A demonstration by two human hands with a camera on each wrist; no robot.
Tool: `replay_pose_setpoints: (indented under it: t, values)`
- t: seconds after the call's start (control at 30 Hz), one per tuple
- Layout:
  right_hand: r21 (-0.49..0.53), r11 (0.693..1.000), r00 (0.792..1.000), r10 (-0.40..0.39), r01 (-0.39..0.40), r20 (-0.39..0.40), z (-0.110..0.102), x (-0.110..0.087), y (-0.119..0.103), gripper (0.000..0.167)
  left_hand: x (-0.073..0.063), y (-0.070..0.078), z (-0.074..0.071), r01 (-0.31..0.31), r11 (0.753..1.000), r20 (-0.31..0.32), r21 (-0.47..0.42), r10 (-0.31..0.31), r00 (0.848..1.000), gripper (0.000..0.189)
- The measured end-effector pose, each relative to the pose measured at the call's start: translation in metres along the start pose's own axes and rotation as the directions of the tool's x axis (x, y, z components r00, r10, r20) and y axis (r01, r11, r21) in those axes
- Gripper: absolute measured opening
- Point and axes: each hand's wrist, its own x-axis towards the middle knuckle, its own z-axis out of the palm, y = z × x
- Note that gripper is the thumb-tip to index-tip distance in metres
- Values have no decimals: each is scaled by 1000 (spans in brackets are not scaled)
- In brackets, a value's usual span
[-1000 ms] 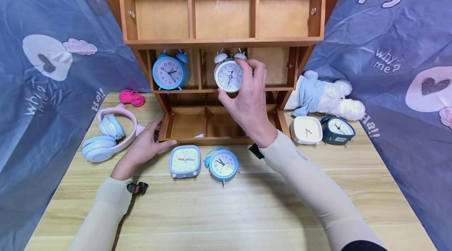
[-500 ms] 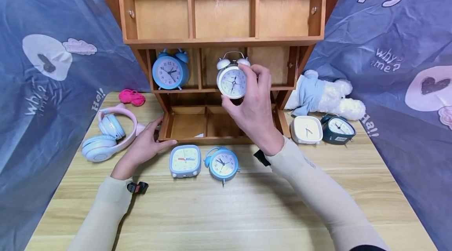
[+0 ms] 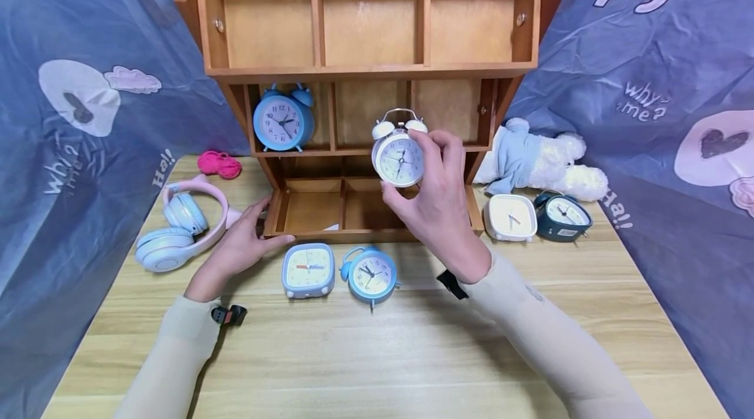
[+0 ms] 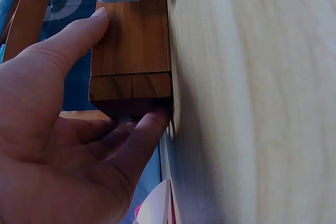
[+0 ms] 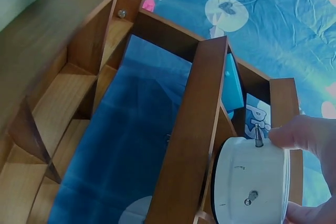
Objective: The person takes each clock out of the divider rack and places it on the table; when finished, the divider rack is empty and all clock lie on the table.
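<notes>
Right hand (image 3: 438, 213): holds the white alarm clock (image 3: 400, 160) by its rim, index finger at the upper edge beside a bell, thumb at the lower edge.
Left hand (image 3: 241, 242): grips the lower corner of the wooden shelf (image 3: 371, 71), thumb on the front face, fingers round the end.
White alarm clock, appearance: round; pale dial, dark numerals, slim dark pointers; two domed white bells uppermost, thin metal handle arched over them; white drum-shaped casing with small metal fittings.
White alarm clock, position: raised at the right hand's fingertips, in front of the shelf; well apart from the left hand, up and to its right.
Square blue clock (image 3: 309, 270): on the bench (image 3: 353, 360), just right of the left thumb.
Small blue alarm clock (image 3: 371, 275): between the hands, beside the square one, bells toward the left hand.
Headphones (image 3: 167, 249): pink and pale blue, just left of the left hand.
Large blue alarm clock (image 3: 283, 121): beyond the left hand, middle row, left compartment.
Pink bundle (image 3: 219, 164): farther beyond the left hand.
White square clock (image 3: 510, 217); dark green clock (image 3: 562, 217): side by side, right of the right hand.
Plush toy (image 3: 542, 160): white, blue-clothed, lying behind that pair.
</notes>
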Motion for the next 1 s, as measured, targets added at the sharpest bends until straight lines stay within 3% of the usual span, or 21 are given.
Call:
replay_pose_setpoints:
  t: [0.67,1.0]
  values:
    - [-9,999,996,46,-45,74,-28,-42,-2,80,0,-1,1,3,1000,3,-3,-3,1000,114]
    - [-47,993,985,112,-107,128,-36,-66,6,83,0,0,1,-3,1000,-2,-6,3,1000,113]
